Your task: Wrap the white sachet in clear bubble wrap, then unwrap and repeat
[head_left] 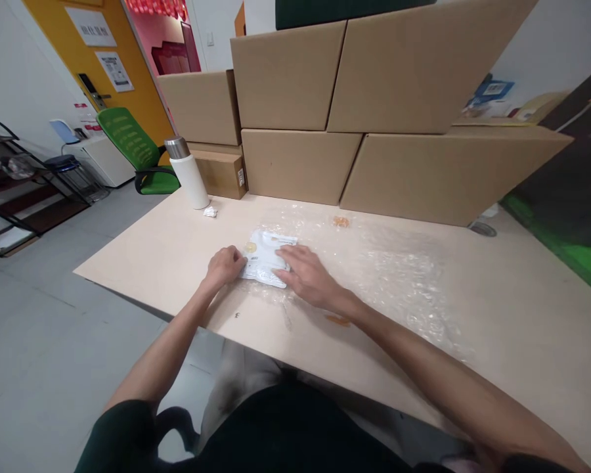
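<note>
A flat white packet (266, 253) with printed text and a small yellow mark lies on a sheet of clear bubble wrap (398, 276) on the table. At the packet's left edge, my left hand (225, 265) has its fingers curled and closed on the border. My right hand (308, 274) rests over the right side of the packet, fingers stretched across its top and thumb apart, touching the surface. Part of the packet is hidden under those fingers.
Large cardboard boxes (300, 164) are stacked along the table's back edge. A white bottle with a metal cap (190, 177) stands at the back left beside crumpled white paper (210, 211). Orange tape-like pieces (341, 222) lie on the wrap. A green chair (132, 144) stands beyond the table.
</note>
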`<state>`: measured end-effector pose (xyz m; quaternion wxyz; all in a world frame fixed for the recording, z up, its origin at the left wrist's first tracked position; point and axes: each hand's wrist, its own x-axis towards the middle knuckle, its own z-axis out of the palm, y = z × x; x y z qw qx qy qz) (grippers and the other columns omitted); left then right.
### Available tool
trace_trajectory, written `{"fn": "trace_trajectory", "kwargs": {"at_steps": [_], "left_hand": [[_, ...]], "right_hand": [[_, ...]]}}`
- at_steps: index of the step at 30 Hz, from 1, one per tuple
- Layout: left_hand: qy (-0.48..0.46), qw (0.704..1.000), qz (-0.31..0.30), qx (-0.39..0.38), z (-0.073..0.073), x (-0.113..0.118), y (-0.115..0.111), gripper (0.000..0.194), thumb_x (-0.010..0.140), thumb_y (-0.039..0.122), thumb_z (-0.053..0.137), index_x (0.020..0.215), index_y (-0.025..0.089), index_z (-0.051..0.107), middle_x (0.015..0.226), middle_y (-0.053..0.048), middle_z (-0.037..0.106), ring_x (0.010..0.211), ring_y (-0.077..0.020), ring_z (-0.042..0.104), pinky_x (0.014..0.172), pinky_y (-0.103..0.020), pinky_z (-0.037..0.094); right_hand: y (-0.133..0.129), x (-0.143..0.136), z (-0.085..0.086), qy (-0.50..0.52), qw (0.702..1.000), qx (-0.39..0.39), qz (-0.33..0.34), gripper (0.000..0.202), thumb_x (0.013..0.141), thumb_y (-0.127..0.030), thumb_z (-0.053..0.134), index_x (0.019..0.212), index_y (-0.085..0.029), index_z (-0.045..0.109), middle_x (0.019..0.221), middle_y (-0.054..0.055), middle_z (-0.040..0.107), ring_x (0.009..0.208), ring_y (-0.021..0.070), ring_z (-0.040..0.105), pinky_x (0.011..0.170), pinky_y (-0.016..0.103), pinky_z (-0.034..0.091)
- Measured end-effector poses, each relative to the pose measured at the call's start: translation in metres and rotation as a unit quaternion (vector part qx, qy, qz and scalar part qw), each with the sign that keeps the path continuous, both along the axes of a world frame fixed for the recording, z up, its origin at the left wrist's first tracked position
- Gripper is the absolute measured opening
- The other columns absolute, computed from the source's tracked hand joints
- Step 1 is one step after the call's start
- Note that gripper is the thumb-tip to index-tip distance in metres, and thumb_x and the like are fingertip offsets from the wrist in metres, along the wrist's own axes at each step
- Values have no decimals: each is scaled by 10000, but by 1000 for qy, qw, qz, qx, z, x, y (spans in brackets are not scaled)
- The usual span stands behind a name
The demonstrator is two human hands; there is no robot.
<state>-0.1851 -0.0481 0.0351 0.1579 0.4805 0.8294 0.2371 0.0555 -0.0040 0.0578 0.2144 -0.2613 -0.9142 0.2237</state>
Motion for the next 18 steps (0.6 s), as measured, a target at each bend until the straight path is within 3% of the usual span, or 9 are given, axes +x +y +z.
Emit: {"fn": "trace_trajectory", "kwargs": {"at_steps": [4, 6, 9, 11, 14, 18], "left_hand": [[-48, 999, 11, 24, 6, 2, -2, 262, 717, 374, 691, 872, 174, 621, 699, -18, 638, 654, -179, 586, 612, -261, 397], [-74, 997, -7, 37, 14, 10, -6, 275, 747, 417, 670, 847, 166, 619, 697, -13, 639, 636, -162, 586, 600, -250, 413], [-154, 980, -76, 100, 33, 34, -14, 352, 818, 510, 622, 869, 162, 609, 746, -17, 646, 665, -152, 593, 607, -243, 435], [-217, 952, -148, 155, 46, 56, -18, 420, 875, 575, 564, 930, 162, 611, 849, -41, 668, 764, -170, 618, 671, -258, 467], [-216, 935, -220, 176, 56, 90, -16, 523, 965, 611, 388, 1081, 171, 647, 1097, -92, 671, 992, -225, 619, 826, -314, 490], [-127, 930, -316, 139, 41, 125, 1, 570, 999, 592, 283, 1209, 228, 668, 1245, -101, 607, 1173, -272, 536, 1003, -394, 427]], "right_hand": [[-1, -35, -14, -91, 994, -61, -24, 435, 1024, -469, 384, 1268, -176, 593, 1287, 163, 614, 1233, 345, 512, 1028, 527, 378], [-1, -34, -17, -60, 991, -107, -47, 458, 1025, -517, 344, 1223, -201, 611, 1279, 139, 615, 1230, 336, 514, 1026, 519, 378], [-1, -20, -16, 72, 974, -212, -40, 471, 1013, -562, 332, 1156, -246, 651, 1246, 89, 646, 1221, 287, 540, 1046, 464, 385], [-1, -7, -15, 173, 937, -300, -40, 489, 995, -598, 347, 1158, -267, 667, 1233, 72, 667, 1216, 263, 560, 1041, 428, 411], [1, 13, -12, 262, 860, -433, -69, 595, 972, -663, 301, 1226, -259, 657, 1229, 88, 683, 1186, 271, 596, 968, 416, 480], [8, 39, -15, 311, 776, -539, -103, 669, 961, -674, 235, 1209, -218, 658, 1072, 110, 733, 1043, 274, 665, 819, 387, 539]]}}
